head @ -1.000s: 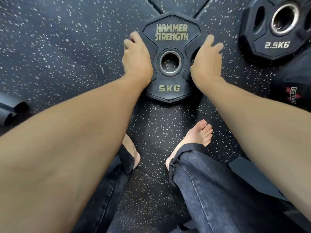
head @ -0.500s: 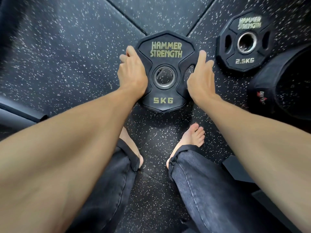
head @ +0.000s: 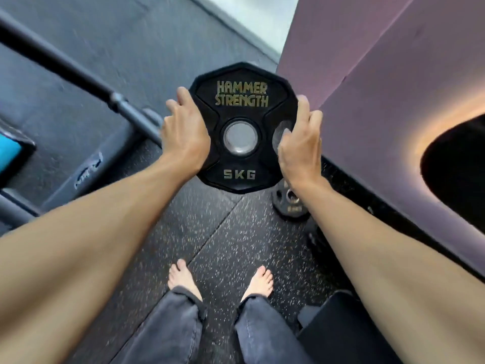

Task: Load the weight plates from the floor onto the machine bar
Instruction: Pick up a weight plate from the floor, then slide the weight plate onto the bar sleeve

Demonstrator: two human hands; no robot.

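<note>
A black 5 kg weight plate [head: 242, 106] marked HAMMER STRENGTH is up in the air in front of me, well above the floor, its face toward me. My left hand [head: 185, 135] grips its left edge, fingers curled behind the rim. My right hand [head: 299, 145] grips the right edge, thumb in the plate's right grip hole. A dark machine bar [head: 78, 74] runs diagonally across the upper left, ending near my left hand. A smaller black plate [head: 290, 203] lies on the floor below my right wrist, partly hidden by my arm.
Speckled rubber floor [head: 228, 245] lies under my bare feet [head: 220, 279]. A purple wall [head: 393, 88] with a dark opening stands on the right. A dark pad [head: 338, 324] sits at the lower right. Machine frame parts and a blue patch [head: 8, 156] are at left.
The 5 kg plate has come off the floor in both hands as I stood up. The view has risen, showing the bar and wall; the small plate stays on the floor.
</note>
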